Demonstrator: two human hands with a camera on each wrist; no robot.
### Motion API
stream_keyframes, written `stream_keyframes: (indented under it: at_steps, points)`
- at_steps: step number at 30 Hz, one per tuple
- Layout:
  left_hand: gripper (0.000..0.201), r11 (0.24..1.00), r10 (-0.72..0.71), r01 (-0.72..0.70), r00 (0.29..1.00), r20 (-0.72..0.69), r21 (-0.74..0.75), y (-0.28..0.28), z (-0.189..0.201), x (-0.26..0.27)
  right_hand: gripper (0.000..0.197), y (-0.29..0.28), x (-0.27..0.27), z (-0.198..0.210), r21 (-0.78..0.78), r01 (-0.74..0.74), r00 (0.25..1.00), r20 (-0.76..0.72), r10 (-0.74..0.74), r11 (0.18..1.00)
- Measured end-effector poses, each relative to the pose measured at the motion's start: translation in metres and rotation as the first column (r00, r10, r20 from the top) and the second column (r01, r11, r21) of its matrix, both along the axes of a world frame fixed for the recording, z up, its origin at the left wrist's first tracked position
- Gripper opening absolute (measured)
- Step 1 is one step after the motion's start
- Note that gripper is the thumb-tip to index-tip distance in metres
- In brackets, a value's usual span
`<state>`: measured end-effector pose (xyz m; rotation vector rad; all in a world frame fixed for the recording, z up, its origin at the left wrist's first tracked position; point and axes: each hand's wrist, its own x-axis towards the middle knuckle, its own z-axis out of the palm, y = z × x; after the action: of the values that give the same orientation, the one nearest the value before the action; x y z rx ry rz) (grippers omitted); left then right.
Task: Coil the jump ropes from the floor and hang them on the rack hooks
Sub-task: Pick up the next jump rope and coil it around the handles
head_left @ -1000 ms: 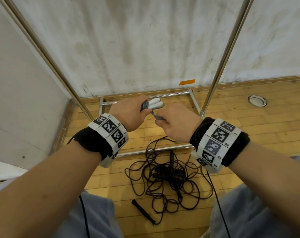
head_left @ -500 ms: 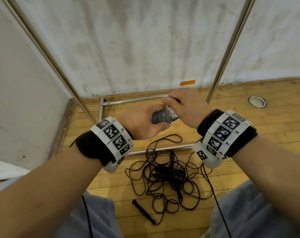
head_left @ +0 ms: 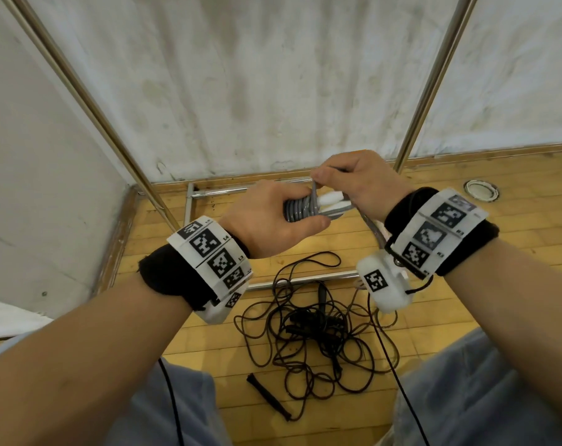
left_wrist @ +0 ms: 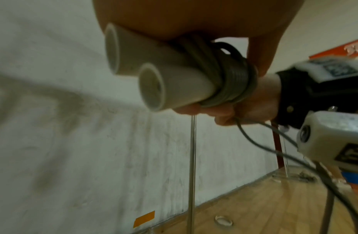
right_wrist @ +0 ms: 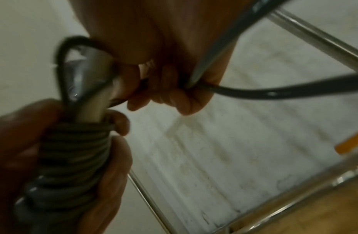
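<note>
Head view: left hand grips the grey jump rope coiled round its white handles, right hand pinches its cord above, black ropes tangled on the floor. Left wrist: fingers curled round the coils. Right wrist: fingers clamped on cord

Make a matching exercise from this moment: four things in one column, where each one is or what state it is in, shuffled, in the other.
Things
1. grey rope
2. white handles
3. black ropes
4. orange tape

States
A. stuck low on the wall
B. tangled in a heap on the wooden floor
C. side by side in the left hand, ends sticking out
D. wound in turns around the handles, its free end pinched by the right hand

Pairs: 1-D, 2-C, 3-B, 4-A
</note>
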<state>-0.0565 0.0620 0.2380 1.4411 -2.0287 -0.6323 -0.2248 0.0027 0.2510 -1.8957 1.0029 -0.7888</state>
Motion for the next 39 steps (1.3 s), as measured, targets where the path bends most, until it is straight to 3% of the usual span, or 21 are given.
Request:
stream_keyframes:
  at_steps: [3,6,9,12,14,19,23,26,30,35,39]
  points:
    - [0.020,0.997,0.005,0.019,0.952,-0.307,0.075,0.003,0.009,0.000,0.031,-0.004,-0.001,-0.002,0.207,-0.060,0.981,0.195,0.019,0.977]
    - [0.009,0.997,0.068,-0.054,0.911,-0.407,0.047,0.001,0.013,0.001,0.039,-0.001,0.008,-0.012,0.298,-0.098,0.954,0.299,0.005,0.949]
    - [0.013,0.981,0.171,-0.191,0.932,-0.320,-0.032,-0.004,0.012,0.003,0.030,0.009,0.020,-0.019,0.314,-0.075,0.948,0.318,-0.030,0.946]
    - [0.025,0.952,0.270,-0.298,0.926,-0.263,-0.070,-0.010,0.010,0.008,0.028,0.018,0.027,-0.021,0.297,-0.084,0.964,0.264,0.003,0.951]
    - [0.023,0.938,0.302,-0.333,0.921,-0.247,-0.096,-0.014,0.008,0.012,0.025,0.022,0.030,-0.019,0.303,-0.071,0.976,0.216,0.004,0.950]
    - [0.028,0.919,0.359,-0.356,0.933,-0.011,-0.170,-0.024,-0.004,0.020,0.020,0.019,0.032,-0.016,-0.019,-0.010,0.988,-0.154,0.007,1.000]
    - [0.038,0.929,0.354,-0.328,0.923,0.153,-0.173,-0.026,-0.015,0.019,0.024,0.018,0.031,-0.022,-0.077,-0.026,0.932,-0.363,-0.004,0.997]
    - [0.041,0.930,0.351,-0.312,0.911,0.217,-0.194,-0.030,-0.020,0.022,0.032,0.019,0.028,-0.021,-0.121,-0.033,0.912,-0.409,-0.020,0.992]
    - [0.045,0.907,0.421,-0.391,0.867,0.268,-0.157,-0.039,-0.021,0.039,0.032,0.025,0.027,-0.020,-0.229,-0.094,0.886,-0.464,-0.024,0.969]
    - [0.040,0.958,0.256,-0.286,0.898,0.359,0.031,-0.035,-0.032,0.038,0.031,0.017,0.018,-0.021,-0.274,-0.055,0.887,-0.455,-0.079,0.960]
    - [0.038,0.963,0.220,-0.266,0.883,0.414,0.054,-0.033,-0.032,0.035,0.039,0.019,0.019,-0.023,-0.305,-0.068,0.886,-0.456,-0.082,0.950]
